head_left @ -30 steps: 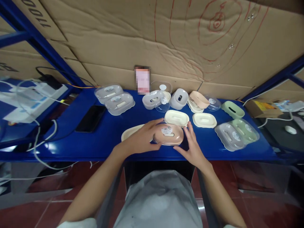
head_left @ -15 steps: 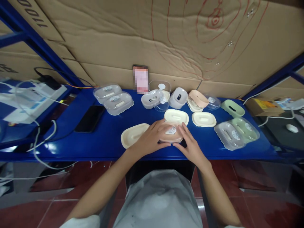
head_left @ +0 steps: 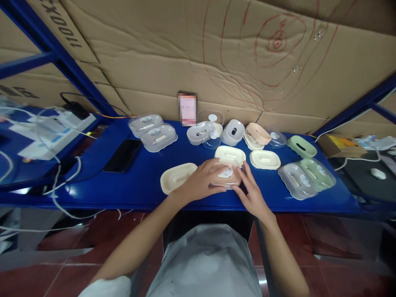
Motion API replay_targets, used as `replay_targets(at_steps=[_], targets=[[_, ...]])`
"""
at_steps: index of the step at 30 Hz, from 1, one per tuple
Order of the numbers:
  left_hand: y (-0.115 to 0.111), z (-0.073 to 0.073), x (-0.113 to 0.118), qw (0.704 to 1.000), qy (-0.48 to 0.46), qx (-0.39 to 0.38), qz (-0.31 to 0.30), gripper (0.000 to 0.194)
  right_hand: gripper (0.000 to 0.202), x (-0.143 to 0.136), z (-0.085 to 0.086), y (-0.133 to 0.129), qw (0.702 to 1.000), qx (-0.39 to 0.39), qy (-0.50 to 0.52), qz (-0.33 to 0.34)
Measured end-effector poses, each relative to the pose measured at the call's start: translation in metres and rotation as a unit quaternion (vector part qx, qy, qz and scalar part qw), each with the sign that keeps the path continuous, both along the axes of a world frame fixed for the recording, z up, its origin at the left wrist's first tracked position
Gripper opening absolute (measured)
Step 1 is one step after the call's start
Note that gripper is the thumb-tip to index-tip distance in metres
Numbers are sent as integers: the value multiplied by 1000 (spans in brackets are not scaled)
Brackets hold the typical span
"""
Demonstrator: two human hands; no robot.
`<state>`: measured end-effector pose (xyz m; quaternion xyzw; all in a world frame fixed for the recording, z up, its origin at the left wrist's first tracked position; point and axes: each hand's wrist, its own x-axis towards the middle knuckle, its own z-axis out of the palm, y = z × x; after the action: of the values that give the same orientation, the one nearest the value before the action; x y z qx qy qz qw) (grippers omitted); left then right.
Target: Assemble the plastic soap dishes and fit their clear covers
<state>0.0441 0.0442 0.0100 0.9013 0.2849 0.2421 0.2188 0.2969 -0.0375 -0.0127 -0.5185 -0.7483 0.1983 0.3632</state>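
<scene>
Peach plastic in the head view, the only one I've got: peach box (head_left: 229,182) with a clear lid (head_left: 225,172) over it, at the near edge of the blue table (head_left: 139,185), between my hands. Left hand (head_left: 199,182): fingers spread over the lid and left end, thumb along the near side. Right hand (head_left: 254,197): fingers on the right end, thumb at the near right corner. So it's clamped from both ends, fingers and thumb of each hand apart with the box between. Far fingertips are partly lost behind the lid glare, so exact contact there is my best read; can't tell if the lid is fully seated either.

Handling, my judgement: light, thin-walled, fairly stiff. Lid likely slick and a bit springy; a hard squeeze mid-span could bow or crack it. Best hold is low on the two short ends, thumbs near, fingers far, light even pressure. Keep load off the sticker area.

Around it: cream tray (head_left: 175,178) near left, by my left wrist; second cream tray (head_left: 230,154) just beyond the box, touching or not I can't tell; third cream tray (head_left: 265,160) farther right.
</scene>
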Motion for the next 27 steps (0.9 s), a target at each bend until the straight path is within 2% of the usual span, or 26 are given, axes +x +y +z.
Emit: replay_targets(at_steps=[4, 8, 16, 23, 27], targets=[[0, -1, 1, 1000, 4, 16, 22, 72, 63, -2, 2, -1, 1000, -3, 10, 2], [0, -3, 0, 999, 18, 27, 43, 71, 73, -5, 3, 0, 1000, -6, -13, 1], [1, -3, -2, 1000, 12, 8, 12, 78, 72, -6, -1, -2, 998, 24, -51, 6], [-2, -4, -2, 1000, 8, 14, -4, 75, 71, -5, -3, -4, 997, 46, -64, 17], [2, 4, -4, 1000, -7, 29, -3, 72, 84, -1, -4, -3, 999, 11, -50, 2]])
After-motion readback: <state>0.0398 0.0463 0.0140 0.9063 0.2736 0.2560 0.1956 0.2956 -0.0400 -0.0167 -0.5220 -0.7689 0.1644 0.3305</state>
